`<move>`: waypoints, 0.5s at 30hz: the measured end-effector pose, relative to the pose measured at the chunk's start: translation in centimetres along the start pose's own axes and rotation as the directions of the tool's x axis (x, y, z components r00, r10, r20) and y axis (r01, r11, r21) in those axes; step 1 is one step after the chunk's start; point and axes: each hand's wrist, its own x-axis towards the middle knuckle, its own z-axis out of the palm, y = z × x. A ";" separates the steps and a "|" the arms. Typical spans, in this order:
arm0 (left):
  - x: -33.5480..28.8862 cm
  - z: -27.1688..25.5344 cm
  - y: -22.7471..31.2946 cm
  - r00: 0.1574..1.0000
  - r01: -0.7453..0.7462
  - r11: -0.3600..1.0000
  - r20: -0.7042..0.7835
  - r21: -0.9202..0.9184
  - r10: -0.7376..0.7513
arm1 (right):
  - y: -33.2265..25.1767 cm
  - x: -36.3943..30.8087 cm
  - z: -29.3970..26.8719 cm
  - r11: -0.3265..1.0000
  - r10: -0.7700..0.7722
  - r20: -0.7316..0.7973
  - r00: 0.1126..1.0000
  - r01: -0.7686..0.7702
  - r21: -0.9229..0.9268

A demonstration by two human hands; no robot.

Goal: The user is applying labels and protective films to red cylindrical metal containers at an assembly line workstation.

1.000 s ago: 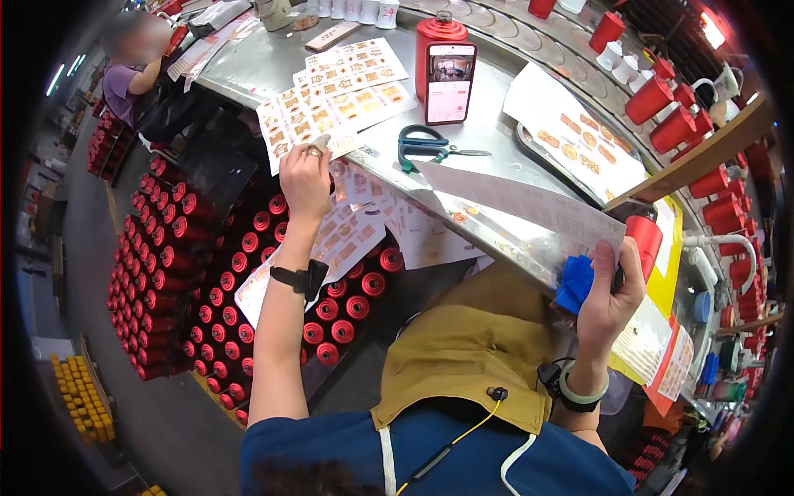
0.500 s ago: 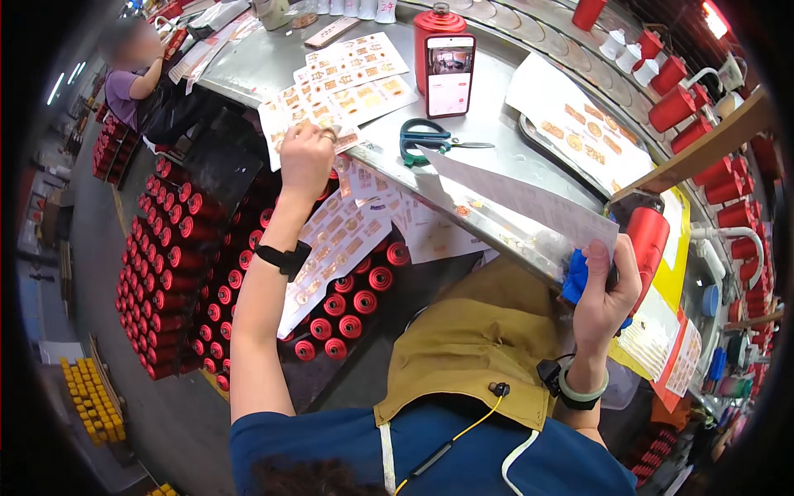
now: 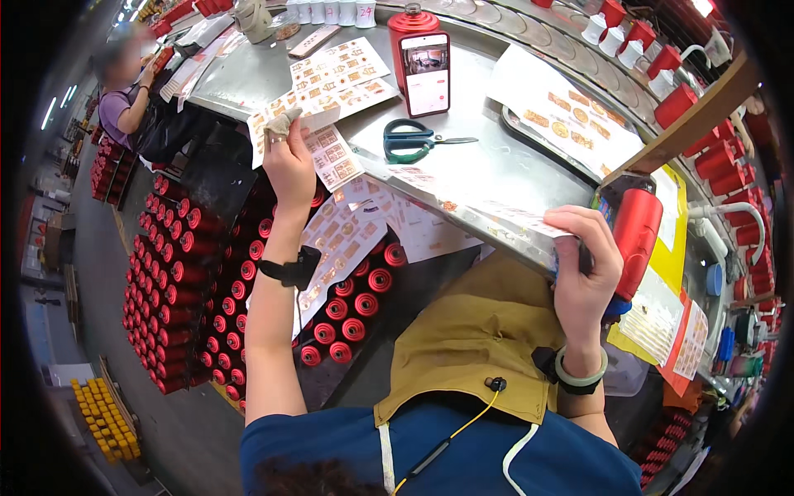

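My left hand [image 3: 289, 157] reaches up to the metal table's [image 3: 496, 165] near edge and pinches the corner of a white sticker sheet [image 3: 318, 149] printed with orange labels. Low at the right, my right hand [image 3: 583, 269] is closed around a blue-handled tool [image 3: 614, 307] beside a red cylindrical can [image 3: 635, 231], close to the table's front edge. Green-handled scissors [image 3: 418, 140] lie on the table between my hands.
A phone [image 3: 428, 73] leans upright against a red tin at the back. More sticker sheets [image 3: 558, 112] lie on the table and hang over its edge. Rows of red cans [image 3: 182, 273] are stacked below. Another person [image 3: 124, 91] works at far left.
My left hand has stayed at the sticker sheet by the table edge. My right hand has come up from beside my lap to the table's front edge next to the red can.
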 end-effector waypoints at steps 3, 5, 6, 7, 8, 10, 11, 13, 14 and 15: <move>-0.9 -0.2 3.4 0.995 0.065 0.991 -0.069 -0.119 -0.074 | -0.4 0.7 1.2 0.995 -0.089 0.054 0.995 0.090 -0.031; -1.8 -0.5 6.5 0.998 0.009 0.985 -0.057 -0.173 -0.019 | -0.1 1.2 2.9 0.981 -0.192 0.101 0.976 0.195 -0.024; -2.1 -1.0 8.4 0.998 -0.038 0.979 -0.057 -0.200 0.027 | -0.1 1.5 3.8 0.980 -0.193 0.102 0.976 0.196 -0.021; -2.4 -1.1 10.3 1.000 0.001 0.959 -0.008 -0.284 -0.004 | -0.4 1.8 4.3 0.966 -0.244 0.151 0.958 0.253 -0.048; -2.7 -1.8 12.0 0.999 0.043 0.936 0.044 -0.350 -0.030 | -0.6 2.0 4.9 0.948 -0.295 0.203 0.934 0.312 -0.058; -3.7 -3.2 14.9 0.993 0.086 0.899 0.108 -0.430 -0.043 | -1.3 2.0 6.2 0.952 -0.282 0.206 0.937 0.300 -0.062; -4.5 -3.8 15.6 0.993 0.088 0.900 0.107 -0.427 -0.046 | -1.5 1.9 6.6 0.956 -0.274 0.208 0.939 0.289 -0.046; -5.5 -5.0 17.0 0.980 0.191 0.752 0.168 -0.630 -0.108 | -1.4 1.5 6.2 0.965 -0.238 0.248 0.939 0.257 -0.048; -5.8 -5.4 17.7 0.980 0.190 0.749 0.168 -0.634 -0.107 | -1.4 1.3 5.8 0.973 -0.201 0.289 0.936 0.225 -0.051; -6.1 -5.8 18.5 0.967 0.246 0.696 0.216 -0.675 -0.132 | -1.4 1.0 5.2 0.973 -0.199 0.288 0.937 0.225 -0.058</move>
